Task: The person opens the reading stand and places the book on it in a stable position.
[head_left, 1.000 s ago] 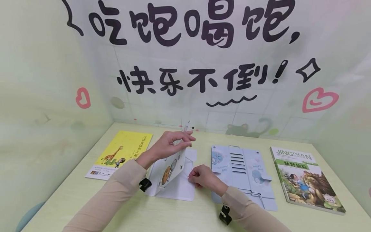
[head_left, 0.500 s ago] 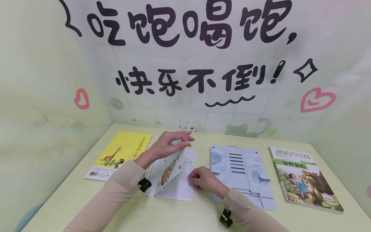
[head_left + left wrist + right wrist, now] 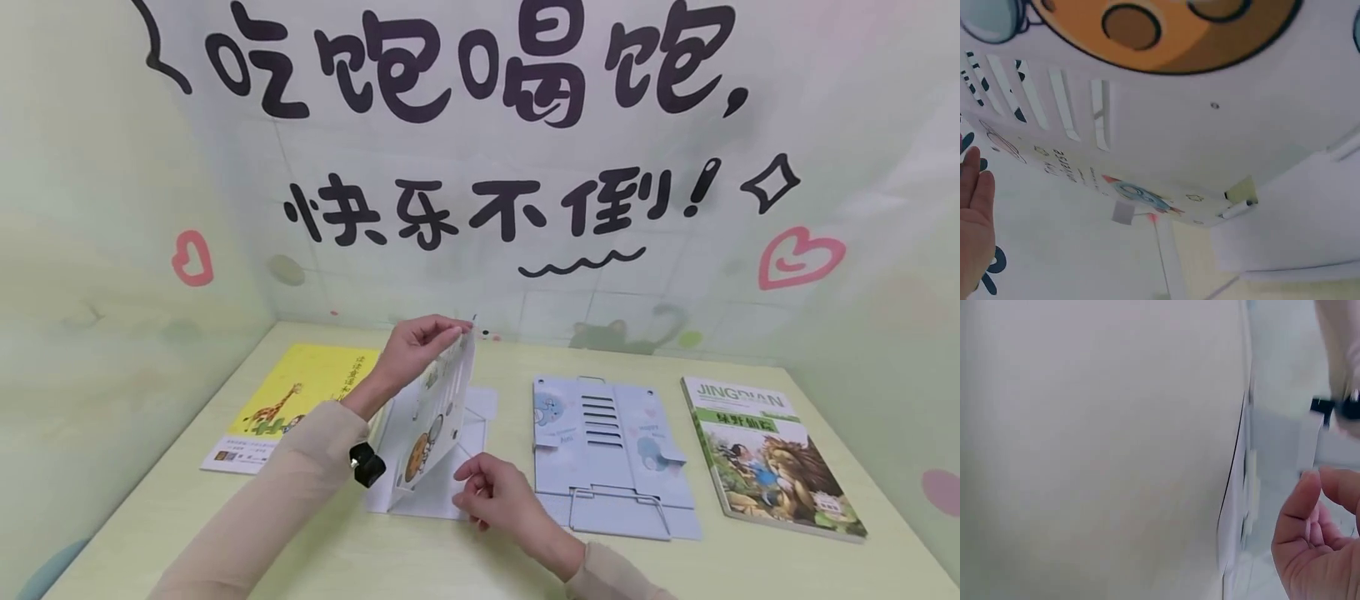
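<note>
A white book stand (image 3: 431,429) with cartoon prints and slots in its panel has that panel tilted up steeply over its flat white base (image 3: 442,500). My left hand (image 3: 416,350) pinches the panel's top edge between thumb and fingers. In the left wrist view, part of the left hand (image 3: 975,219) shows beside the slotted panel (image 3: 1166,112). Low on the stand's right side, my right hand (image 3: 498,500) has loosely bent fingers near a thin wire support. In the right wrist view, the right hand's (image 3: 1322,544) thumb and forefinger come close together, with nothing visible between them.
A blue book stand (image 3: 615,450) with slots and a wire rest lies flat to the right. Beyond it lies a picture book (image 3: 772,467) with a lion cover. A yellow booklet (image 3: 292,392) lies at the left. The printed backdrop (image 3: 450,275) rises behind the table.
The left hand has shifted from above the panel to its top edge, and more of the panel shows. My right hand has moved left and down, its fingers more spread. The view has turned slightly right.
</note>
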`<act>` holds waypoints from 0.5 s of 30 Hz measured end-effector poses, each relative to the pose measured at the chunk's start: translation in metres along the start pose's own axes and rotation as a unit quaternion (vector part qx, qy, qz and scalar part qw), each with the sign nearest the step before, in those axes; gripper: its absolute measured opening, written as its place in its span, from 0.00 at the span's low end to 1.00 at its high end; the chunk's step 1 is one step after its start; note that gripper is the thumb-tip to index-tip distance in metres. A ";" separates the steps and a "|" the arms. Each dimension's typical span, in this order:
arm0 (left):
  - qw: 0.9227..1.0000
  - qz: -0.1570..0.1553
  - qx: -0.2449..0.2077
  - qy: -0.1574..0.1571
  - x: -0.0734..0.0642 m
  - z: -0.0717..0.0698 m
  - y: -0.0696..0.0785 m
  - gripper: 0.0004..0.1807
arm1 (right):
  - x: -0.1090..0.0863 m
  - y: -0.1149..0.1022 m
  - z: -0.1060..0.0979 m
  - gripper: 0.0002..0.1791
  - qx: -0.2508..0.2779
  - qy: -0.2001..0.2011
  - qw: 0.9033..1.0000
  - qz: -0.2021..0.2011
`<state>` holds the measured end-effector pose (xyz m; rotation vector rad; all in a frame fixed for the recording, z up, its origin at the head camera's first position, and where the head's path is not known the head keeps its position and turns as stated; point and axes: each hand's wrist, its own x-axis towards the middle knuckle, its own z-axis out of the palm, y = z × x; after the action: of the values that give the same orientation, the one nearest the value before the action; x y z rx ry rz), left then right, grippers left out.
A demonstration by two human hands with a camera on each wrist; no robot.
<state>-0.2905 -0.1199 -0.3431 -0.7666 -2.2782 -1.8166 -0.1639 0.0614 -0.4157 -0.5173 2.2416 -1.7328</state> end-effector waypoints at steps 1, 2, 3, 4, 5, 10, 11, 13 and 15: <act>1.000 -0.012 0.013 0.011 0.002 -0.002 -0.004 0.14 | -0.001 -0.002 0.005 0.12 0.013 0.002 1.000 0.000; 0.999 -0.024 0.025 0.018 0.005 -0.005 -0.008 0.15 | -0.002 -0.004 0.009 0.12 0.024 0.006 1.000 0.000; 0.998 -0.041 0.037 0.022 0.007 -0.007 -0.012 0.16 | -0.002 -0.006 0.013 0.12 0.034 0.009 0.999 -0.001; 0.997 -0.058 0.048 0.022 0.008 -0.010 -0.016 0.18 | -0.003 -0.007 0.018 0.12 0.045 0.015 0.999 -0.004; 0.995 -0.078 0.060 0.017 0.009 -0.011 -0.015 0.19 | -0.002 -0.008 0.022 0.12 0.055 0.021 0.998 -0.007; 0.985 -0.149 0.084 -0.026 0.014 -0.014 -0.034 0.22 | 0.001 -0.011 0.039 0.11 0.108 0.049 0.993 -0.021; 0.983 -0.159 0.089 -0.035 0.014 -0.014 -0.036 0.22 | 0.002 -0.011 0.042 0.11 0.118 0.055 0.991 -0.019; 0.979 -0.171 0.098 -0.052 0.016 -0.014 -0.045 0.24 | 0.005 -0.011 0.048 0.10 0.140 0.065 0.988 -0.010; 0.976 -0.179 0.107 -0.064 0.016 -0.012 -0.047 0.24 | 0.008 -0.010 0.053 0.10 0.159 0.076 0.984 -0.001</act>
<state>-0.3289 -0.1335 -0.3745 -0.4741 -2.7891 -1.6463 -0.1480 0.0094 -0.4191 -0.3258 1.9966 -2.1415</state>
